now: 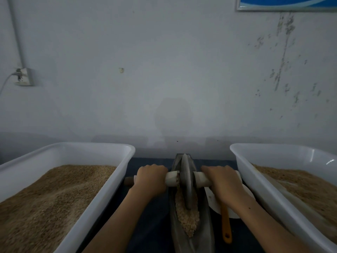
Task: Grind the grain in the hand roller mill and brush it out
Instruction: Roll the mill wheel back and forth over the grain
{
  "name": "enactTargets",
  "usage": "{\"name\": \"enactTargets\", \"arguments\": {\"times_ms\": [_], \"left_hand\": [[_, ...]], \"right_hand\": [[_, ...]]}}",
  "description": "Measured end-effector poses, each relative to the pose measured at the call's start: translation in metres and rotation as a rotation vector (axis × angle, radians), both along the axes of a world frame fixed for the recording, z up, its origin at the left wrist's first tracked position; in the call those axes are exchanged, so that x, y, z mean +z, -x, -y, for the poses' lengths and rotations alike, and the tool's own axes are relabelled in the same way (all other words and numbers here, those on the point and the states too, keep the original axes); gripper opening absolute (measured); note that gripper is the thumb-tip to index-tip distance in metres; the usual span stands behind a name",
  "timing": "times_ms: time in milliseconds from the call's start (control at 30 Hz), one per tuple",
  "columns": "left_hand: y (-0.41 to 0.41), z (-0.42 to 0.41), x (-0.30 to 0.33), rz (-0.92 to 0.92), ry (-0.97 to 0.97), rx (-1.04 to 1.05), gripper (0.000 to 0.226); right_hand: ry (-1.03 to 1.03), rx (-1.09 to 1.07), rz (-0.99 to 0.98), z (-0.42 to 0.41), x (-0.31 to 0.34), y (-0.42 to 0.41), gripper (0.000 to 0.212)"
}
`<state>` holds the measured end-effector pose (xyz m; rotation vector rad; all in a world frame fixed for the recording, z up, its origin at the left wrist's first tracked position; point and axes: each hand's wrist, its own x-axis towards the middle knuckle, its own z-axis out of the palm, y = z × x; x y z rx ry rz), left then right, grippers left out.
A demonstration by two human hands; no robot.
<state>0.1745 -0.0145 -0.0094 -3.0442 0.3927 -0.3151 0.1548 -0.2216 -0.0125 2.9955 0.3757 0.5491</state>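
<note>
Crushed grain (187, 216) heaped in a narrow stone trough (204, 234) on the desk (151, 225). Left hand (150, 177) and right hand (221, 179) wrapped around the axle (172, 178) of a stone wheel (187, 179), between two white tubs (91, 148).

A dark blue table (149, 225) carries two white tubs — one (102, 203) at its left edge, one (259, 181) at its right — with the boat-shaped mill trough (204, 232), a white plate (212, 201) and an orange-handled brush (226, 225) between them.

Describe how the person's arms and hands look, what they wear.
Both forearms are bare to the frame's lower edge: no sleeves in view. The left hand and right hand wear no gloves, rings, watch or bracelets. A small dark dot marks the right forearm.
</note>
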Motion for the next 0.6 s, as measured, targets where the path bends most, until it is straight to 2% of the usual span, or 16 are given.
{"name": "enactTargets", "arguments": {"times_ms": [133, 500, 600], "left_hand": [[0.0, -0.001, 0.0, -0.016, 0.001, 0.007, 0.03], [0.005, -0.004, 0.008, -0.303, -0.001, -0.011, 0.047], [0.005, -0.004, 0.008, -0.293, 0.001, -0.005, 0.046]], "right_hand": [[0.004, 0.026, 0.01, -0.002, 0.003, 0.003, 0.019], [0.132, -0.007, -0.329, 0.0, 0.026, 0.008, 0.037], [0.153, -0.014, -0.35, -0.001, 0.027, 0.007, 0.039]]}}
